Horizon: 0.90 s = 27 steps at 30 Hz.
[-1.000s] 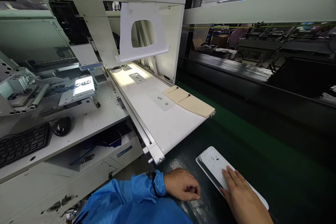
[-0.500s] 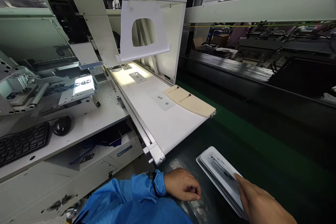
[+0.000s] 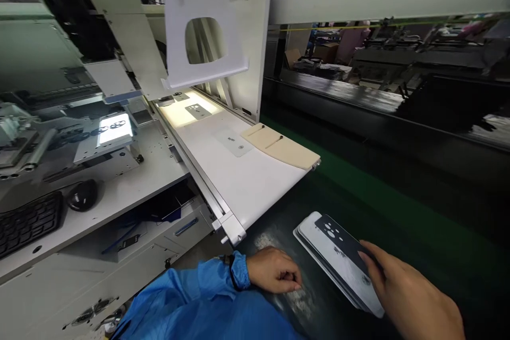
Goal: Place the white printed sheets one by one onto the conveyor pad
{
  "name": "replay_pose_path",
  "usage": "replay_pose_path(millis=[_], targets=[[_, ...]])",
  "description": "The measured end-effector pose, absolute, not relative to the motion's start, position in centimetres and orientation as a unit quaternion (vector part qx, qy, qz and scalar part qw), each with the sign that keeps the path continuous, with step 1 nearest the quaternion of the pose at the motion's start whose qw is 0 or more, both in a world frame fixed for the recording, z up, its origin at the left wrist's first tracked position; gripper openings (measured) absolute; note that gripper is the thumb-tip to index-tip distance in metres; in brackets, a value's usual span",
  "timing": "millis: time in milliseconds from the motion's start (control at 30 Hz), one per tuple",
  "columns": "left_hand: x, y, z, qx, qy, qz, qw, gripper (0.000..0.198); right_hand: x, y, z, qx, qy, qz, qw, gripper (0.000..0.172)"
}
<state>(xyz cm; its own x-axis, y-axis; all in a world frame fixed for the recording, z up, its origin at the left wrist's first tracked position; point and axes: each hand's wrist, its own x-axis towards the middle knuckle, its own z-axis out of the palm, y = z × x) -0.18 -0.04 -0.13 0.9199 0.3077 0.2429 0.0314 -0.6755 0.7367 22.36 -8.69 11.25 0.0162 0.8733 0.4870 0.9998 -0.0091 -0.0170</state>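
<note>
Low in the view, my right hand (image 3: 412, 287) pinches the edge of a phone back panel (image 3: 347, 256), thumb on top. The panel is dark at its camera-hole end, pale with black marks further down. It lies over, or just above, a stack of pale phone back panels (image 3: 308, 227); contact between them cannot be made out. To the left, my left hand (image 3: 274, 270) is loosely curled into a fist by the dark surface, nothing visible in it. On the white conveyor belt (image 3: 243, 186) lies another pale panel (image 3: 234, 142), and a grey one with camera holes (image 3: 198, 111) farther back.
A cream guide plate (image 3: 281, 146) sits along the belt's right edge. The belt's metal corner (image 3: 233, 228) juts out near my left hand. Leftward are a mouse (image 3: 82, 195), a keyboard (image 3: 32, 218) and a lit screen-like plate (image 3: 115, 128) in the machine.
A panel with a dark upper end and camera holes now shows in my right hand, over the stack. My left hand stays curled. The whole view has shifted slightly.
</note>
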Motion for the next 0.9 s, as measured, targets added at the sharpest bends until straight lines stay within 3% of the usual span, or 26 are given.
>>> replay_pose_path(millis=[367,733,900], targets=[[-0.3,-0.4,0.4,0.908,0.104,0.135,0.383,0.014,22.9,-8.9,11.8,-0.778,-0.613,-0.038,0.131,0.058],[-0.2,-0.2,0.3,0.904,0.107,0.148,0.387,0.014,22.7,-8.6,12.7,-0.816,-0.563,0.084,0.103,0.076],[-0.1,-0.2,0.1,0.903,0.102,0.162,0.385,0.013,22.9,-8.4,11.9,-0.826,-0.547,0.081,0.107,0.079]])
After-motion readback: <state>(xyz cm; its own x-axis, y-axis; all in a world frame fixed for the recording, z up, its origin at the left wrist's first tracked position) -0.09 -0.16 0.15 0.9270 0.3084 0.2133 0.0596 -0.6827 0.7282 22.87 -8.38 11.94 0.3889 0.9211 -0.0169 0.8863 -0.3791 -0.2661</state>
